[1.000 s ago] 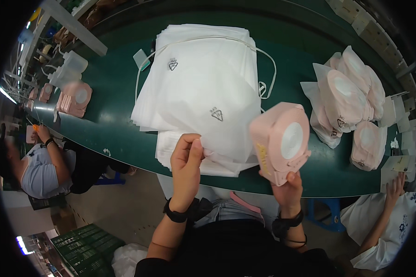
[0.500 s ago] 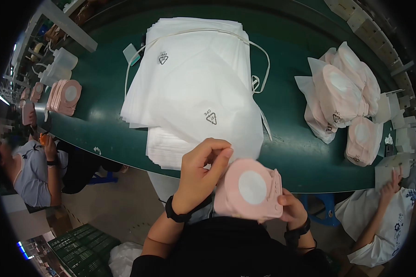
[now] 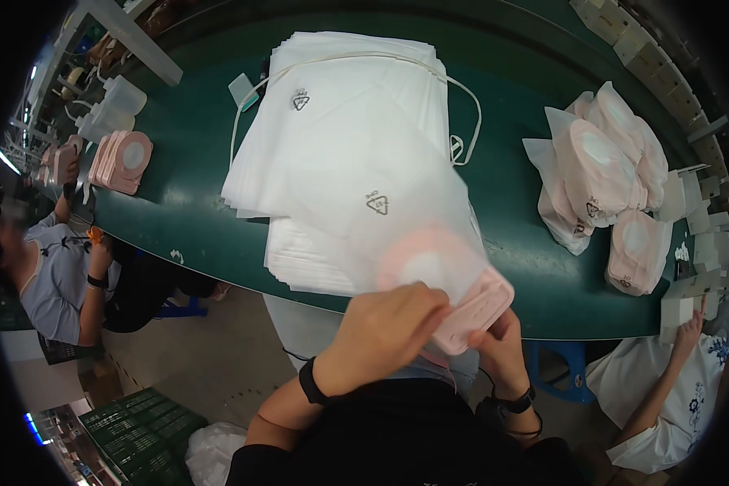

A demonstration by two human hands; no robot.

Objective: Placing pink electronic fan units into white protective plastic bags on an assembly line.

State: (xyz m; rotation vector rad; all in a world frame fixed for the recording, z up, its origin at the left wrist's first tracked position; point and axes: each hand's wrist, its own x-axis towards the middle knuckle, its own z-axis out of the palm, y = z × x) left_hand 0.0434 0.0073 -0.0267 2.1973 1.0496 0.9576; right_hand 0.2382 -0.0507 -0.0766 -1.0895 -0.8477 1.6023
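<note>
A pink, round-ended device [image 3: 479, 309] with a white disc on its face is partly inside a frosted white plastic bag [image 3: 417, 212]. The disc shows blurred through the bag, while the straight-edged end sticks out toward me. Wrapped round that bare end is my right hand [image 3: 500, 353], closed, thumb on the near corner. My left hand [image 3: 393, 326] is closed with its fingers pinched at the bag's mouth, over the device. Beneath lies a thick stack of the same white bags [image 3: 356, 89] on the green table [image 3: 190, 174].
A white cord [image 3: 471, 101] loops over the stack. Several bagged pink devices [image 3: 599, 166] lie to the right, and bare ones [image 3: 128, 162] stand in a row at left. White boxes [image 3: 709, 239] line the right edge. Other people sit at both sides; a blue stool [image 3: 560, 368] is below.
My hands have pushed the pink device forward, its disc end into the bag. My left hand has come down to the bag's mouth; the device has tilted.
</note>
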